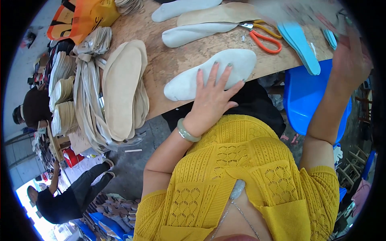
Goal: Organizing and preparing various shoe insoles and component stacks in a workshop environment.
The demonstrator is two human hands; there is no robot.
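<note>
My left hand (213, 94) lies flat with fingers spread on a white insole (181, 85) near the table's front edge. Off to the right, my right hand (350, 60) is raised and smeared by motion; its fingers do not show clearly. Close to it a whitish, see-through blur (297, 12) crosses the table's far right corner, too smeared to name. Beyond the white insole lie more pale insoles (201, 33), a tan insole (217, 14) and scissors (266, 47) with orange and yellow handles. Light blue insoles (300, 48) rest at the table's right edge.
Stacked beige insoles (122, 88) and a bundle of pale strips (86, 100) fill the table's left end. An orange bag (94, 20) stands behind them. A blue plastic bin (311, 108) sits below the right edge. Another person (68, 197) is at lower left.
</note>
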